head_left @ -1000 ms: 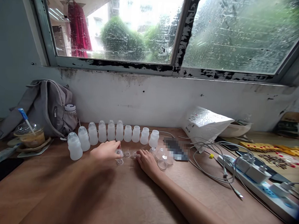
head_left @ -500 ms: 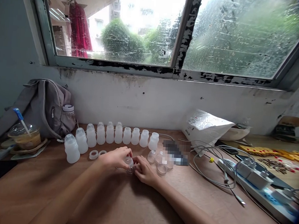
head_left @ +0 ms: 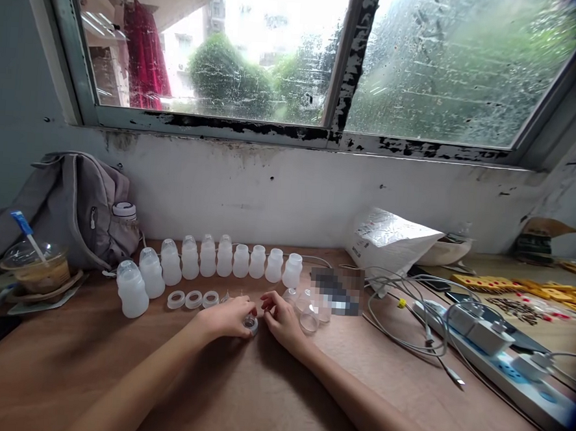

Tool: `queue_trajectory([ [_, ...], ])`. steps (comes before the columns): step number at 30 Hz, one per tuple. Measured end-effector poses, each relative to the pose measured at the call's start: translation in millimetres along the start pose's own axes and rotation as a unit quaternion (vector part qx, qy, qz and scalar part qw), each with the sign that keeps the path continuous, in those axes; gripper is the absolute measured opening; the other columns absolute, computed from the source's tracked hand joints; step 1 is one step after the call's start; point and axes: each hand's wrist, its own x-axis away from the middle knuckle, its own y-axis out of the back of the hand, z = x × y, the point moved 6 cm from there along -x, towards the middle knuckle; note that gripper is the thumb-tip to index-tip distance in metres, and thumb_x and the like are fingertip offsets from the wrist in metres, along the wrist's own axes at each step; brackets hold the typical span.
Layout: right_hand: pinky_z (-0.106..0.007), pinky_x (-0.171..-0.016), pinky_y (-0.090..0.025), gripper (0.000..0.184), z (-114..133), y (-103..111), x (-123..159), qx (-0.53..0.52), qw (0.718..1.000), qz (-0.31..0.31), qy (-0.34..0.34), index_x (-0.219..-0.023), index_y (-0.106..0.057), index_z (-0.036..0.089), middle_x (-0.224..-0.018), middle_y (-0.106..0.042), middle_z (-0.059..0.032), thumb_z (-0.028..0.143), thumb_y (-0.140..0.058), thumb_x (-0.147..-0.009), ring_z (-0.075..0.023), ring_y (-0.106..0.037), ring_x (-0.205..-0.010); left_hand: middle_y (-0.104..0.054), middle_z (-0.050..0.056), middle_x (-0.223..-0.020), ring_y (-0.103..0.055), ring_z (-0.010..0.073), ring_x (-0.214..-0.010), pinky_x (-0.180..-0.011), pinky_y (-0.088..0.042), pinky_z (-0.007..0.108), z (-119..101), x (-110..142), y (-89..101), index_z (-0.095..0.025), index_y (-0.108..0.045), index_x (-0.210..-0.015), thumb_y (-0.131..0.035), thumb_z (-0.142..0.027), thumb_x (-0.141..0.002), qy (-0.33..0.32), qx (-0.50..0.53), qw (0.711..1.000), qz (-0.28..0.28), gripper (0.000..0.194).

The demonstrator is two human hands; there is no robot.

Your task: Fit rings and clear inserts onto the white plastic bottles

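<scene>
My left hand is pinched around a small round bottle ring, pale with a clear middle, low over the wooden table; the fingers partly hide it. Just to its right, my right hand has loosely bent fingers, apart from the ring, and nothing shows in them. Left of my left hand lie several white collar rings in a row, with small clear teats partly hidden behind the hand. Clear dome caps stand right of my right hand. Behind, frosted baby bottles form a curved row, some capped, some uncapped.
A drink cup with a straw and a grey backpack are at left. On the right lie a silvery bag, tangled cables and a power strip with chargers. A wall and window close off the back.
The clear dome between my hands is no longer seen there. My right hand has drawn slightly away from the left, which now holds the ring lower. The view has shifted slightly.
</scene>
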Motion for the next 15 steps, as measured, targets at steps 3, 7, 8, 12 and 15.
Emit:
queue_trajectory([
  [3,-0.023,-0.061,-0.039,0.031,0,-1,0,0.003,1.0,0.007,-0.001,-0.088,-0.049,0.018,-0.072,-0.055,-0.001,0.004,-0.039,-0.063,-0.0119,-0.049,-0.066,-0.051,0.005,-0.1,-0.05,0.0213,-0.093,-0.079,-0.039,0.028,0,2,1.1,-0.021,-0.053,-0.099,-0.057,-0.035,-0.064,0.01,0.006,1.0,0.001,0.037],
  [7,-0.023,-0.061,-0.038,0.029,1,0,0,0.012,1.0,0.006,0.009,-0.081,-0.048,0.018,-0.072,-0.053,-0.0008,0.002,-0.036,-0.06,-0.0121,-0.048,-0.066,-0.05,0.005,-0.101,-0.049,0.0215,-0.094,-0.076,-0.039,0.028,-2,3,7.8,-0.021,-0.051,-0.096,-0.056,-0.046,-0.066,-0.005,0.019,0.999,-0.049,0.04],
  [8,-0.023,-0.061,-0.038,0.028,1,0,0,0.02,1.0,0.003,0.012,-0.077,-0.048,0.018,-0.072,-0.052,-0.0006,0.001,-0.035,-0.058,-0.0122,-0.047,-0.066,-0.051,0.005,-0.099,-0.05,0.021,-0.093,-0.075,-0.039,0.028,-2,3,9.7,-0.021,-0.052,-0.092,-0.054,-0.045,-0.069,-0.009,0.013,0.998,-0.068,0.034],
  [12,-0.022,-0.06,-0.036,0.029,6,-1,2,0.026,0.999,0.016,0.033,-0.073,-0.045,0.018,-0.07,-0.05,-0.0002,-0.001,-0.033,-0.054,-0.0122,-0.046,-0.067,-0.057,0.005,-0.082,-0.055,0.0186,-0.078,-0.066,-0.039,0.026,2,-1,13.4,-0.019,-0.05,-0.08,-0.04,-0.033,-0.081,0.009,-0.017,0.993,-0.115,0.017],
  [15,-0.021,-0.06,-0.038,0.032,18,-2,4,-0.014,0.996,0.05,0.073,-0.083,-0.045,0.018,-0.078,-0.051,-0.0012,0.001,-0.037,-0.058,-0.0119,-0.047,-0.07,-0.059,0.004,-0.08,-0.057,0.0178,-0.074,-0.061,-0.039,0.025,5,-4,15.1,-0.02,-0.047,-0.086,-0.034,-0.03,-0.084,0.03,0.008,0.99,-0.139,0.017],
])
